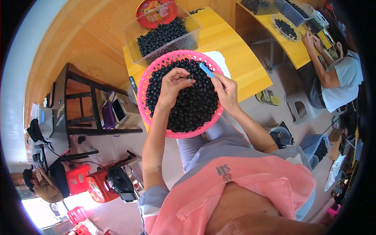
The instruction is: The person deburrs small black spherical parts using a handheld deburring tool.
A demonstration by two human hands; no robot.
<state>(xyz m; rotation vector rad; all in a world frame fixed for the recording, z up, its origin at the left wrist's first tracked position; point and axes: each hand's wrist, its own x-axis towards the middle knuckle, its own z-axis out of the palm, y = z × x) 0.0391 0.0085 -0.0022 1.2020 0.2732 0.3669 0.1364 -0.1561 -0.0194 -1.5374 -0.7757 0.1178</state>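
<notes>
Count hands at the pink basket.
2. The left hand is over the dark round pieces in the pink basket; the right hand, holding a light-blue tool, is at its right side.

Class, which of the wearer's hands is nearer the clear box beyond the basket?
Left: in the picture, the left hand is below the clear box; the right hand is farther, lower right.

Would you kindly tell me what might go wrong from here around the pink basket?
The pink basket is well filled with dark round pieces, so a knock might spill some. It appears to reach past the edge of the yellow table; with its support hidden, it could perhaps tip. The left hand works close to the blue tool in the right hand, so a slip might nick it if the tool is sharp, which is unclear.
</notes>
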